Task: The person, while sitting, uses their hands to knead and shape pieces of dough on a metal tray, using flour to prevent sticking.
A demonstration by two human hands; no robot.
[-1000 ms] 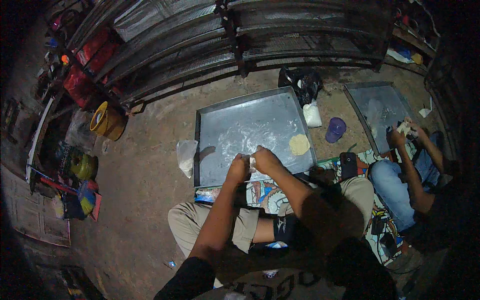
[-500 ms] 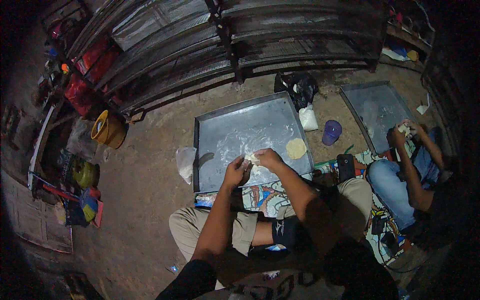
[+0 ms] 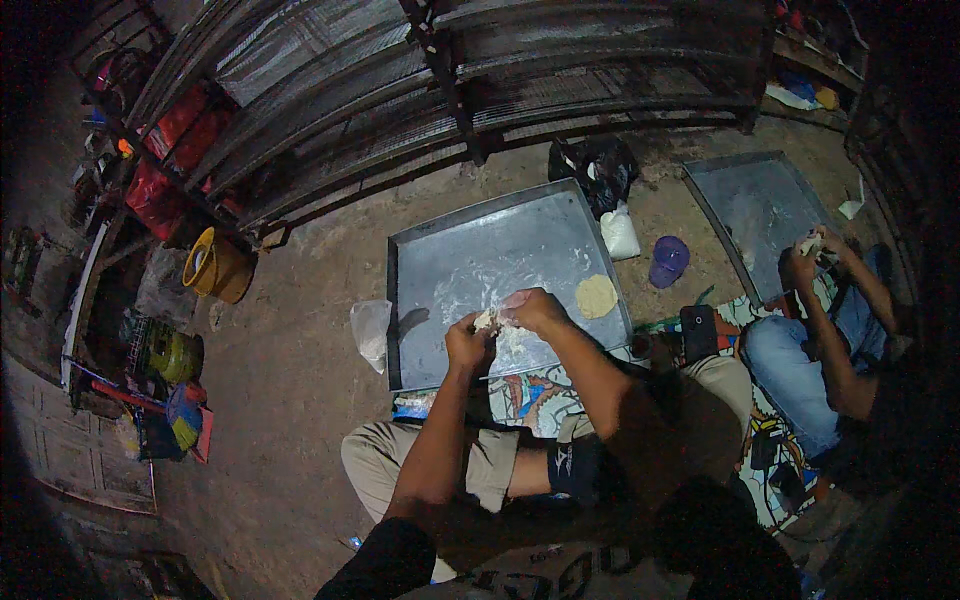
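So, over on the left a yellow bucket (image 3: pixel 230 275) stands on the floor, and a see-through bag (image 3: pixel 370 333) with white stuff inside sits just beside the big metal tray (image 3: pixel 420 275). Then comes the left hand (image 3: pixel 467 344), low over the tray, its fingertips pinching a pale lump (image 3: pixel 485 320) that looks like dough. A second ago the two hands were close together and mostly hid the lump — now it pokes out on the left hand's side. Next is the right hand (image 3: pixel 535 308), its fingers bent close to the lump; I cannot tell if they pinch some of it too. White bits (image 3: pixel 516 345) lie on the tray under the hands. Farther right, a flat round of dough (image 3: pixel 597 296) has stayed in its place on the tray. Past that are a purple cup (image 3: pixel 669 262), a dark phone (image 3: pixel 698 330) and another person's hands (image 3: pixel 812 258) — also with something pale in them
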